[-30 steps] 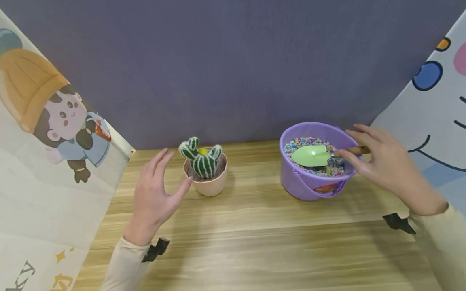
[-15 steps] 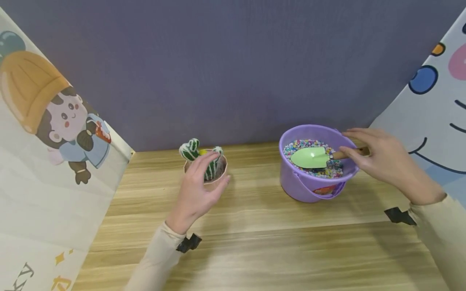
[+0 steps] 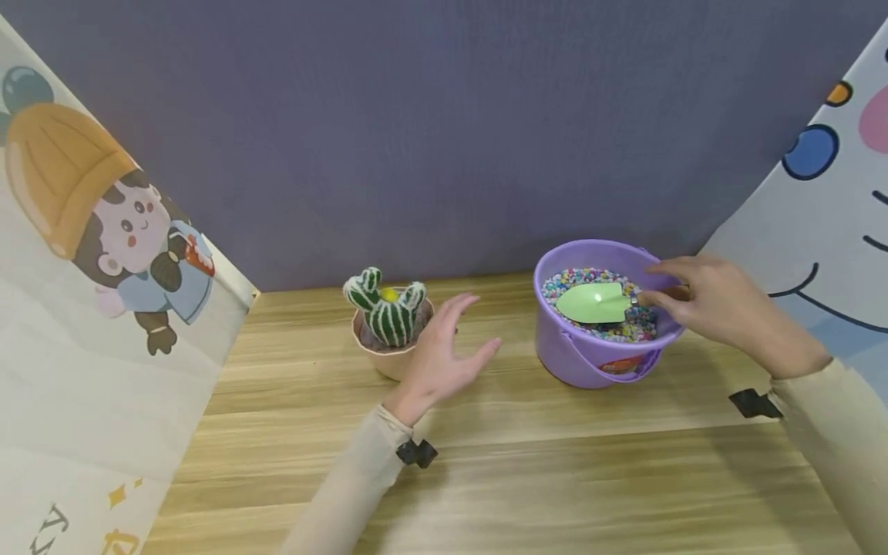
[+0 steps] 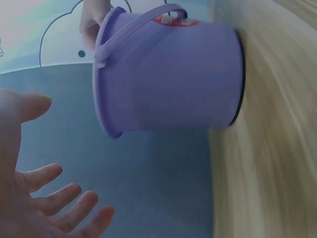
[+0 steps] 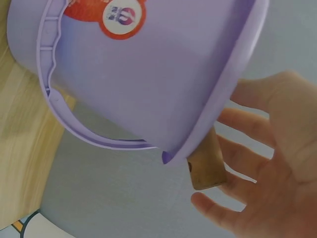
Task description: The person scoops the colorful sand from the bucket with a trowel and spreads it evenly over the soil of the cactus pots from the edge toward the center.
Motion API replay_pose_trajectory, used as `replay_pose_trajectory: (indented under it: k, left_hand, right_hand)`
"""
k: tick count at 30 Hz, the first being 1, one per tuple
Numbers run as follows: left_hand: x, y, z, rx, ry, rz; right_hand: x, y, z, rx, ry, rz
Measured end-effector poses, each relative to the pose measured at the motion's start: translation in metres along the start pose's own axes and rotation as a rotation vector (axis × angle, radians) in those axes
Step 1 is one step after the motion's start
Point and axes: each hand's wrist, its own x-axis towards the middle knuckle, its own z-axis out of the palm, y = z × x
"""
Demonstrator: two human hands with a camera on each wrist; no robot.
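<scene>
On the right of the head view, a purple bucket (image 3: 572, 358) holds small multicoloured beads (image 3: 627, 331). A garden trowel (image 3: 592, 303) lies over them, its light green blade inside the bucket and its wooden handle (image 5: 205, 166) jutting past the rim. My right hand (image 3: 724, 304) pinches this handle between thumb and fingers; the bucket hides part of the grip in the right wrist view. My left hand (image 3: 444, 358) hangs in the air with spread fingers, holding nothing. It partly covers a beige pot (image 3: 378, 361) with a green knitted cactus (image 3: 391, 320).
Behind the bucket and pot rises a dark grey-blue wall (image 3: 444, 139). Printed panels (image 3: 62, 370) close off both sides. The wood-grain table (image 3: 555, 478) runs towards the front. The bucket's purple carrying handle (image 4: 141, 27) hangs down on its near side.
My left hand has swept from the left of the cactus pot, across its front, to its right side. My right hand's fingers have closed in around the trowel's handle.
</scene>
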Motion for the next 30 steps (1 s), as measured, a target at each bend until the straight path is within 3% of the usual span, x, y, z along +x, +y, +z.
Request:
replay_pose_trajectory:
  k: [6, 14, 30]
  left_hand:
    - [0.011, 0.009, 0.023, -0.054, -0.09, -0.05]
    - [0.025, 0.023, 0.049, -0.057, -0.148, -0.042]
    - [0.04, 0.03, 0.07, -0.102, -0.138, -0.006]
  right_hand:
    - [0.003, 0.001, 0.007, -0.02, -0.049, -0.027]
    - [0.003, 0.001, 0.011, 0.025, -0.164, 0.057]
    - [0.002, 0.001, 0.016, 0.039, -0.142, 0.084]
